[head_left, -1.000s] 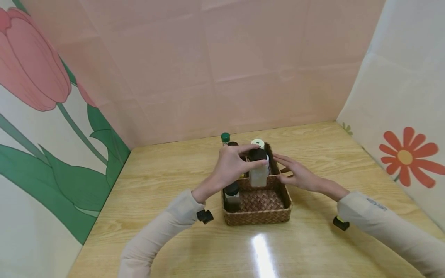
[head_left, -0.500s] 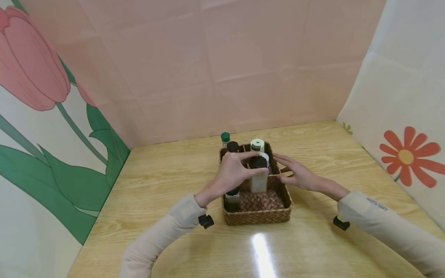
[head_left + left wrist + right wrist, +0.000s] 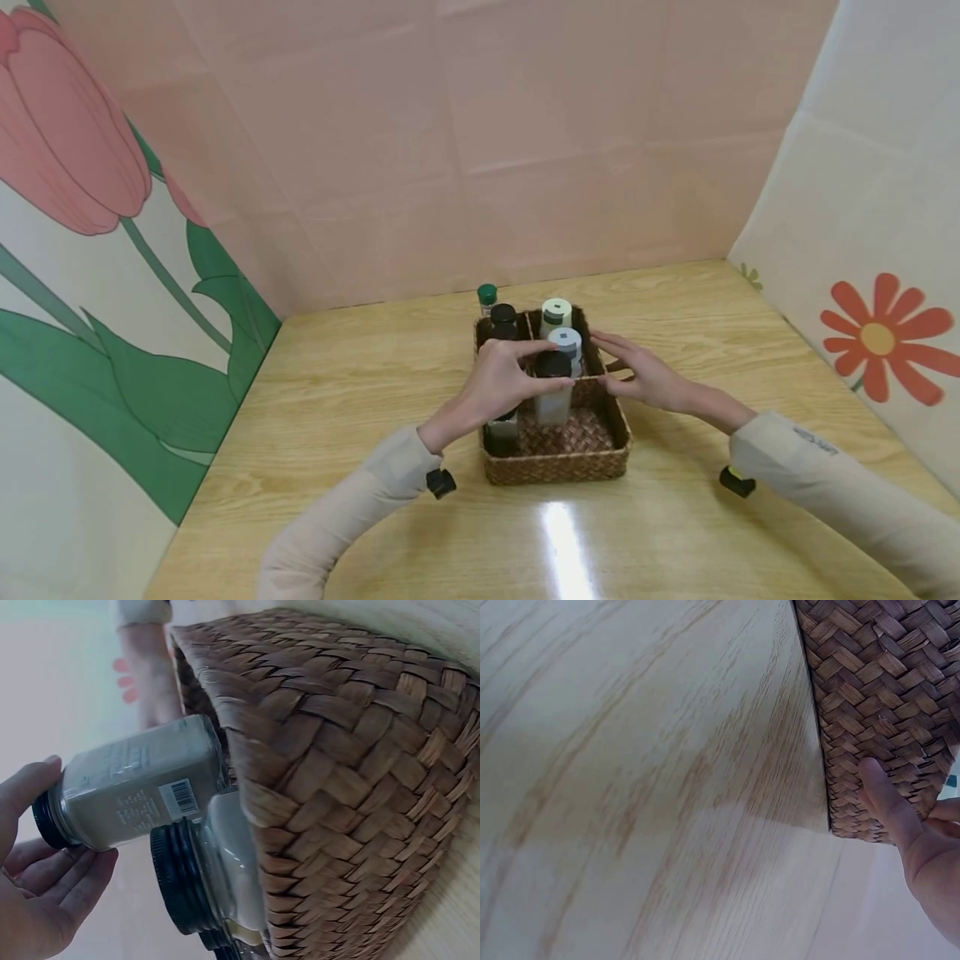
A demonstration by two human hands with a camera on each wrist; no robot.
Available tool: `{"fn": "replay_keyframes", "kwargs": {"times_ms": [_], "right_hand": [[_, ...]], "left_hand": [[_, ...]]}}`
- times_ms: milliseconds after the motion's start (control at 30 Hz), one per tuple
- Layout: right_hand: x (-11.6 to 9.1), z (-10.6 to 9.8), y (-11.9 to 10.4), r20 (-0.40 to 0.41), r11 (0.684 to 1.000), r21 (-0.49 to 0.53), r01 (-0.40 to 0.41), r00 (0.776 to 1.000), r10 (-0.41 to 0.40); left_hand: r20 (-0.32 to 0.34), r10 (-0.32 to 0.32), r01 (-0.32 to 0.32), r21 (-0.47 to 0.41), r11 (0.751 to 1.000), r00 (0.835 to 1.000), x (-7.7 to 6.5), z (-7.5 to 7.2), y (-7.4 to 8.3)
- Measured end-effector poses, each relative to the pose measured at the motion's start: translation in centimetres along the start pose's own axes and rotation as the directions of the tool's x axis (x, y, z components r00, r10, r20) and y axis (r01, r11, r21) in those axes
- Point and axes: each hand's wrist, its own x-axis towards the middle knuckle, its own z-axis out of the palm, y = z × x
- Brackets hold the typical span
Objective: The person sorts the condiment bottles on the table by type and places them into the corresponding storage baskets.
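Note:
My left hand (image 3: 498, 382) pinches a square clear jar (image 3: 142, 776) by its black lid (image 3: 552, 365), thumb on one side and fingers on the other. The jar, with pale contents and a barcode label, hangs partly inside the front compartment of a brown woven basket (image 3: 558, 468). Another black-lidded jar (image 3: 502, 433) stands in that compartment's left side, partly behind my wrist. My right hand (image 3: 651, 379) rests against the basket's right outer wall, thumb and fingers spread along it in the right wrist view.
In the basket's rear compartments stand a white-lidded bottle (image 3: 565, 340), a pale green-lidded one (image 3: 557, 312) and a black-lidded bottle (image 3: 503, 318). A green-capped bottle (image 3: 487, 295) shows at the back left. All this is on a wooden table (image 3: 360, 358), with a pink-covered wall behind.
My left hand has brought the jar down and toward me, from over the divider into the front compartment. The right hand stays at the basket's side.

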Motion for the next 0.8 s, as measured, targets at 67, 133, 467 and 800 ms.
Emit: {"fn": "replay_keyframes", "kwargs": {"times_ms": [67,133,467,800], "right_hand": [[0.0,0.0,0.0,0.003,1.0,0.0,-0.009,1.0,0.009],[0.0,0.0,-0.1,0.003,1.0,0.001,-0.015,1.0,0.015],[0.0,0.0,-0.2,-0.003,1.0,0.005,-0.014,1.0,0.014],[0.0,0.0,-0.2,0.001,1.0,0.008,-0.016,1.0,0.016]], "left_hand": [[0.004,0.0,0.0,0.009,1.0,1.0,-0.1,0.1,-0.2],[0.007,-0.001,0.001,0.014,1.0,1.0,-0.2,0.2,-0.4],[0.014,-0.006,0.005,0.03,1.0,1.0,-0.8,0.9,-1.2],[0.064,-0.047,0.045,0.032,0.998,0.997,-1.3,1.5,-2.1]]}}
